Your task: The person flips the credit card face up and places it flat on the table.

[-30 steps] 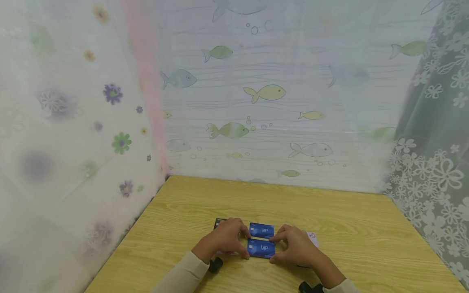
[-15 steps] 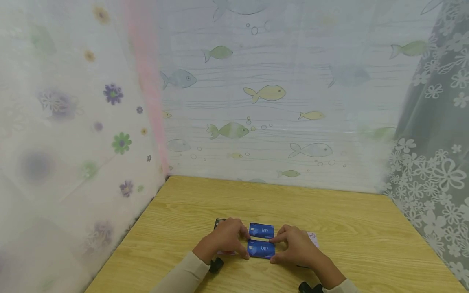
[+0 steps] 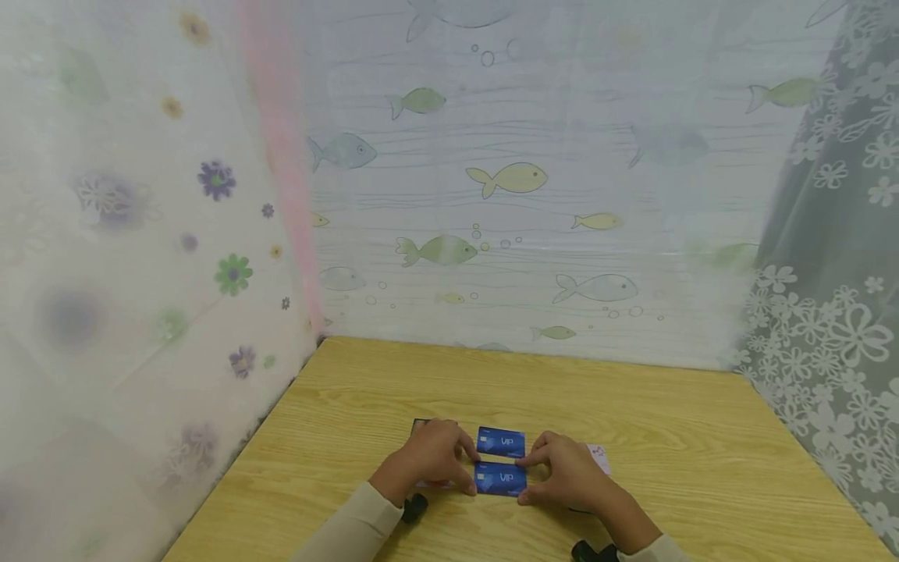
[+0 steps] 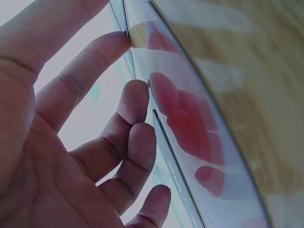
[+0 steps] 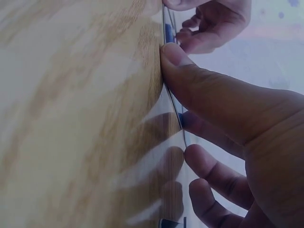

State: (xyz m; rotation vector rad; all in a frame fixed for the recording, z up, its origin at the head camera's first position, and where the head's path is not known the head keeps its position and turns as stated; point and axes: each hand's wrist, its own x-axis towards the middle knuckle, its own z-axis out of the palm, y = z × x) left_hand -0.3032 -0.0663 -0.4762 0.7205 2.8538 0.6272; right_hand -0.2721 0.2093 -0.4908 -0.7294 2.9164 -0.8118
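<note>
Two blue VIP cards lie flat on the wooden table, one behind the other with a narrow gap between them. My left hand holds the nearer blue VIP card at its left side, index fingertip at the far corner and thumb at the near one. At its right side, my right hand grips the same card with thumb and index finger. The farther blue VIP card sits just beyond both index fingertips. In the left wrist view, the other fingers bend loosely beside a glossy surface with red patches.
Partly beneath my left hand lie a black card and a pinkish-red card. A white patterned card shows beyond my right hand. Fish-printed curtain hangs behind the table. Black camera mounts sit at the wrists.
Both hands stay almost still at the nearer card. The left thumb and index fingertips have shifted very slightly; the cards lie nearly as before.
</note>
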